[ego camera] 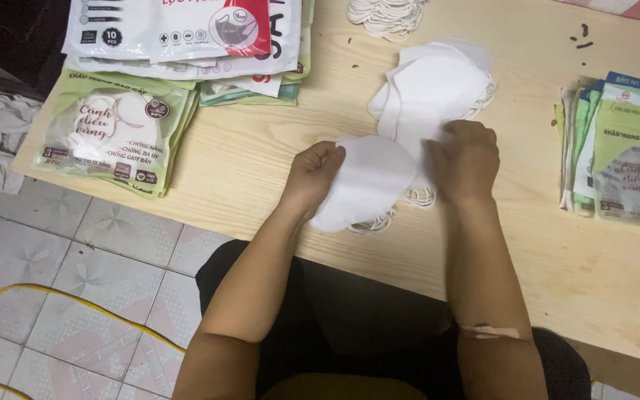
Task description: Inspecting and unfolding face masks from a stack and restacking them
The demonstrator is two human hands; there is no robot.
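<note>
So the person's sitting at a pale wooden table [261,159], both hands on a small stack of folded white fabric face masks [368,181] lying dead centre on the tabletop. Left hand [314,176] has its fingers pinched shut on the stack's 9 o'clock edge, right hand [467,159] is closed over the 3 o'clock side. A loose pile of more white masks [431,85] sits just past it at 1 o'clock. Green printed mask packets [112,133] are stacked out at 10 o'clock, another packet stack [624,159] at 3 o'clock.
</note>
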